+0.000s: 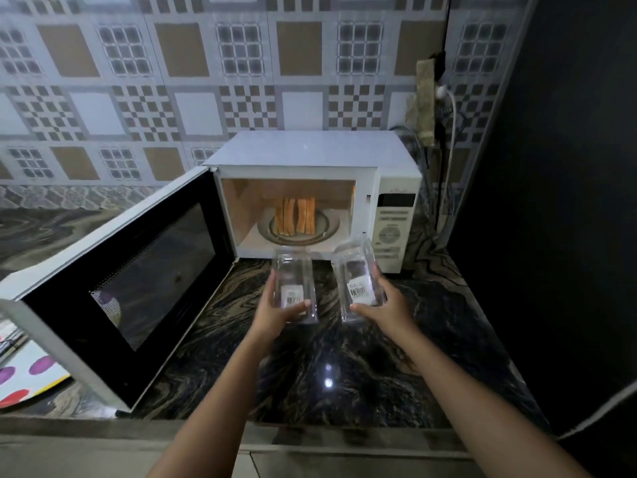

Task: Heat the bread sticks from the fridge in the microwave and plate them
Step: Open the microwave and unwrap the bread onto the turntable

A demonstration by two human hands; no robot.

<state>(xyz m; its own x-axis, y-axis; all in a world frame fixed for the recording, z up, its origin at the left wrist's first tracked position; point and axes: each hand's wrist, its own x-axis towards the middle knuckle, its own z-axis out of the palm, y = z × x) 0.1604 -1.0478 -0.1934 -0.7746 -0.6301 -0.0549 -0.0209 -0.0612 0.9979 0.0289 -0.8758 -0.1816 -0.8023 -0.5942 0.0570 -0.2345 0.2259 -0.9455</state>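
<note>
Each grip (pixel 275 310) (pixel 386 305) holds a clear container (pixel 293 281) (pixel 358 281)

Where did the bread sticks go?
The bread sticks are inside the open microwave, lying side by side on its round turntable, just beyond the two clear empty containers the hands hold.

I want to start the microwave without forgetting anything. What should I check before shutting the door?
1. Bread sticks on the turntable: ok.
2. Microwave door path free of hands: ok.
3. A hand free for the door: not ok; left hand and right hand each hold a clear plastic container.
4. Containers emptied: ok.
5. Plug seated in the socket: cannot tell.
</note>
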